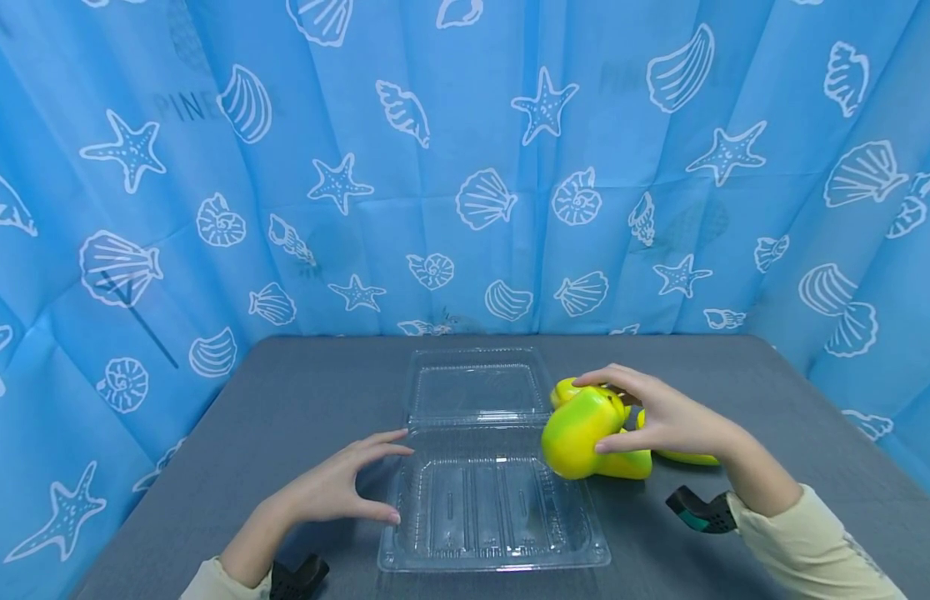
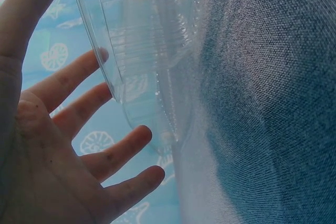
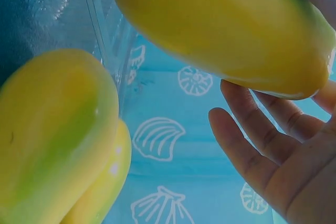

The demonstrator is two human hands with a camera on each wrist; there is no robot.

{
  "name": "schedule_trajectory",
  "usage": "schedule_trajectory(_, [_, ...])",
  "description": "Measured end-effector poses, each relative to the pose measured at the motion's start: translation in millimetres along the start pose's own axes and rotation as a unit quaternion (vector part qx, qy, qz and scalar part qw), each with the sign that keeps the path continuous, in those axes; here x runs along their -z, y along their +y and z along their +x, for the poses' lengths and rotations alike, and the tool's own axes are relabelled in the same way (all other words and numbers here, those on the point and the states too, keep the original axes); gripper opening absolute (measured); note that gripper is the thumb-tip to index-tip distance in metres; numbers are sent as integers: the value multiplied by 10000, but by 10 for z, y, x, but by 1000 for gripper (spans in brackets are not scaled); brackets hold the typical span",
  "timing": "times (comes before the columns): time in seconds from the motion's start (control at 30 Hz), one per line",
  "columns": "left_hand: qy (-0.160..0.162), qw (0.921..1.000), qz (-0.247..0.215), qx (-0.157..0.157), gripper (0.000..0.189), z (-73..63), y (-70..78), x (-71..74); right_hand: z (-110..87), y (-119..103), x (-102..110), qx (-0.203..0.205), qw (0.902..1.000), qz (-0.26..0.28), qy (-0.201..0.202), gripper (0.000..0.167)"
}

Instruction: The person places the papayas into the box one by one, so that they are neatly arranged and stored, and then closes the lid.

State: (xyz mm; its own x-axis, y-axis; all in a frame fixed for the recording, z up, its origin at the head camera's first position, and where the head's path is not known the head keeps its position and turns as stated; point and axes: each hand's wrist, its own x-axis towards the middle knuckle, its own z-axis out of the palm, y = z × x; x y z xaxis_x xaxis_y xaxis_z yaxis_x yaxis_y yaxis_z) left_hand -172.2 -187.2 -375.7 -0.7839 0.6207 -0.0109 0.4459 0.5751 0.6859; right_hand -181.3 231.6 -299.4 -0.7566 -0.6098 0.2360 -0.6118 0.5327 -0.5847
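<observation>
While the right hand (image 1: 671, 417) grasps a yellow-green fruit (image 1: 581, 437) between thumb and fingers, that fruit hangs at about nine o'clock from its palm, overlapping the right rim of a clear plastic container (image 1: 502, 504) in the head view; whether it touches the rim I cannot tell. The left hand (image 1: 326, 479), released with fingers spread, sits beside the container's nine o'clock edge, well apart from the fruit, which lies towards three o'clock from it, so the right is much the nearer of the hands. In the right wrist view the fruit's long axis slants from ten o'clock to four. Its skin is smooth and glossy, rounded at the ends, mostly yellow with a green flush. More yellow fruit (image 1: 628, 467) lies on the tabletop (image 1: 322, 383) around and below the right hand.
</observation>
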Motion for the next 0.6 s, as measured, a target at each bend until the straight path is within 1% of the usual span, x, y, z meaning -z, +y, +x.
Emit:
schedule_trajectory(0.13, [13, 10000, 16, -19, 67, 0, -1, 0, 52, -21, -29, -39, 9997, 163, -161, 59])
schedule_trajectory(0.27, [22, 10000, 26, -54, 67, 1, -1, -1, 110, -46, -58, 28, 9991, 313, -299, 58])
schedule_trajectory(0.47, [21, 10000, 9, -61, 66, 3, -2, -3, 199, -97, -89, 187, 9989, 185, -397, 58])
schedule_trajectory(0.6, [34, 10000, 15, -82, 66, 3, -6, -2, 253, -132, -110, 220, 9981, 218, -531, 58])
